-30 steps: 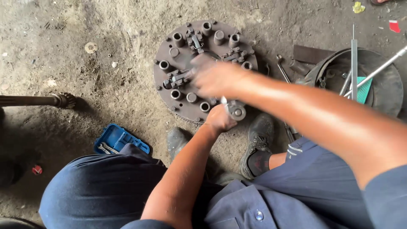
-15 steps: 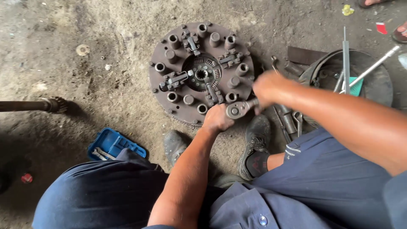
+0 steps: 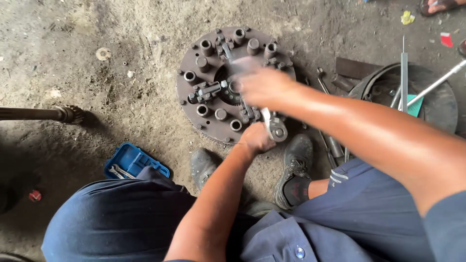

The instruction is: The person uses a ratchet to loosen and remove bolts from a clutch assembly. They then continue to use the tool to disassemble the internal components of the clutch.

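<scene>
Even, diffuse daylight, moderately bright, no glare. Right hand (image 3: 262,85) is motion-blurred, fingers smeared; the forearm behind it is softer than the rest. Left hand (image 3: 256,138) is sharp, and the wrench (image 3: 273,126) just beside it is slightly soft. Clutch plate (image 3: 208,92) under the hands is crisp with short soft shadows. Dirt floor (image 3: 97,131) darkens left of the hands, deep shadow at lower left corner. Mild wide-angle stretch at edges.
</scene>
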